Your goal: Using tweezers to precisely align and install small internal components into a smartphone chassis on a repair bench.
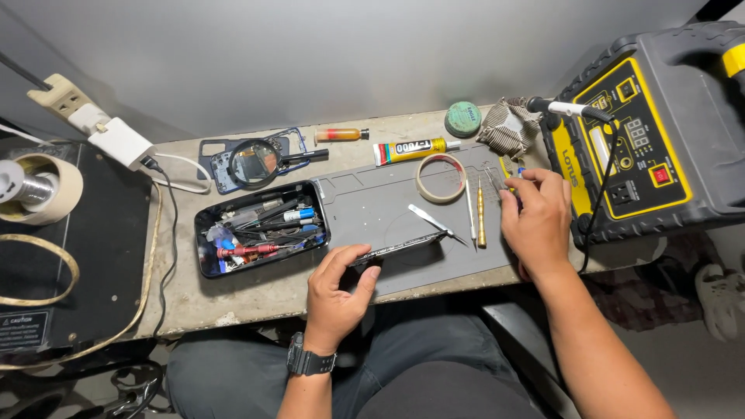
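Note:
My left hand (337,285) grips a thin black phone (400,248), held on edge over a grey work mat (372,206). My right hand (537,217) rests at the mat's right side, its fingertips on a small yellow and blue tool (507,172); whether it grips that tool I cannot tell. Between the hands lie a metal blade tool (429,219), slim tweezers (470,211) and a gold-handled tool (480,213). A roll of tape (440,178) sits on the mat above them.
A black tray (208,268) holds several screwdrivers and picks. Behind it lie a magnifier (254,162) over a phone frame, a small bottle (340,135), a glue tube (411,149), a green tin (463,119) and a cloth (509,129). A yellow and black power unit (660,132) stands at right.

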